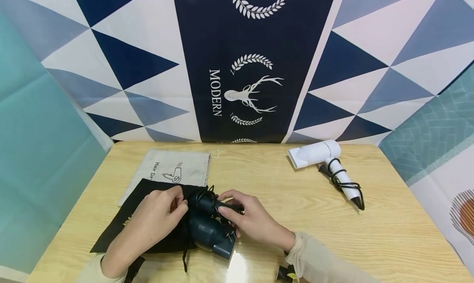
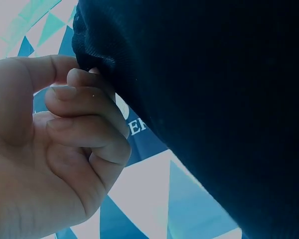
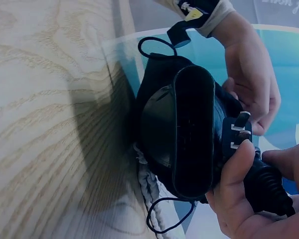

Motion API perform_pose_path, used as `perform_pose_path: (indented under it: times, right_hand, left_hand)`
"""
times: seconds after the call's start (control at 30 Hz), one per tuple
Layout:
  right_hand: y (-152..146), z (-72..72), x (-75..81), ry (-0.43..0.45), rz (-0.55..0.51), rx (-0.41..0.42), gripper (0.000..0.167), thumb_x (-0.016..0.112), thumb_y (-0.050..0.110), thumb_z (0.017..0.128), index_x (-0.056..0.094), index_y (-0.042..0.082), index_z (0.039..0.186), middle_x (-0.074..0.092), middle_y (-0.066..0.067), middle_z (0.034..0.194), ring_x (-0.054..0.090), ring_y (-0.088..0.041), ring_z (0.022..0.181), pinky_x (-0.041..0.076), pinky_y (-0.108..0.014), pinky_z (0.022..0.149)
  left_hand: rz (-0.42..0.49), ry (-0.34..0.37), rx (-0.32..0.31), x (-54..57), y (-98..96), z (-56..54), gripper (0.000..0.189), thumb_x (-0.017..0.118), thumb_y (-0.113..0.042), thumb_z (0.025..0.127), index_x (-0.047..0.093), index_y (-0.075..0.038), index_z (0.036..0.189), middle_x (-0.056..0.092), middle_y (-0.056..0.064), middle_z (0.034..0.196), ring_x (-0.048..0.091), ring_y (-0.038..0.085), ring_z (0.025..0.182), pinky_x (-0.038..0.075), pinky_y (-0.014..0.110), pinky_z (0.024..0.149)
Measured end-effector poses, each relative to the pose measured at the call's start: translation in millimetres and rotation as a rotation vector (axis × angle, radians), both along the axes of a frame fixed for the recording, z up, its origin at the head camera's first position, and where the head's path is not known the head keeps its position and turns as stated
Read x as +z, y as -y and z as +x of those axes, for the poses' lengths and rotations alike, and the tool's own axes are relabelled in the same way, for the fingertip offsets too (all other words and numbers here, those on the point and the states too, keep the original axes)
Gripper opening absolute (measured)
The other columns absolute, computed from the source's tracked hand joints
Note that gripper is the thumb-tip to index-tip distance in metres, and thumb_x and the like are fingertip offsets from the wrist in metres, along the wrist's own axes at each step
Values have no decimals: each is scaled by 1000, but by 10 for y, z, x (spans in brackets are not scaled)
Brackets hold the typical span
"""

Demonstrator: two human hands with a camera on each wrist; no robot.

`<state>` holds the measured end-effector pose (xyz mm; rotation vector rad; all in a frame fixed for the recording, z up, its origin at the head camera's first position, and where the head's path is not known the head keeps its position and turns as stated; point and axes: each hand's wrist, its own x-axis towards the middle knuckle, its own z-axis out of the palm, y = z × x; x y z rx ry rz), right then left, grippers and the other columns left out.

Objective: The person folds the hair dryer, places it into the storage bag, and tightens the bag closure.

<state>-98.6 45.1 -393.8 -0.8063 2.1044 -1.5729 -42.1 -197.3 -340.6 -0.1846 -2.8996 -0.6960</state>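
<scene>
A black drawstring bag (image 1: pixel 111 237) lies on the table, and my left hand (image 1: pixel 159 213) pinches its edge near the mouth. The left wrist view shows the dark cloth (image 2: pixel 204 89) between thumb and fingertips. A dark blue hair dryer (image 1: pixel 207 231) lies at the mouth, its back end inside the bag and its nozzle outside. My right hand (image 1: pixel 252 217) holds the folded handle, with the black cord (image 1: pixel 207 196) wound about it. In the right wrist view the plug (image 3: pixel 234 134) shows beside the flat nozzle (image 3: pixel 162 129).
Under the black bag lies a pale cloth bag (image 1: pixel 189 159) printed with a hair dryer. A white hair dryer (image 1: pixel 320 153) with its cord wrapped round the handle rests at the back right of the wooden table (image 1: pixel 377 233). Behind stands a patterned backdrop (image 1: pixel 255 40).
</scene>
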Motion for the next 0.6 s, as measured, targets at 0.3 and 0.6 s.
perform_pose_path:
  times: [0.3, 0.6]
  right_hand:
    - [142, 42, -19, -87, 5, 61, 26, 62, 32, 99, 63, 20, 122, 69, -5, 95, 54, -13, 39, 50, -30, 41]
    - [316, 40, 18, -116, -1, 64, 28, 59, 35, 101, 62, 21, 125, 69, 3, 107, 58, -26, 43, 52, -30, 46]
  left_hand:
    - [-6, 16, 6, 12, -1, 25, 22, 64, -10, 87, 53, -20, 71, 39, -10, 53, 38, 5, 47, 31, 24, 47]
    - [-5, -20, -28, 23, -2, 46, 22, 64, -9, 86, 52, -21, 72, 36, -13, 51, 34, 2, 44, 28, 22, 44]
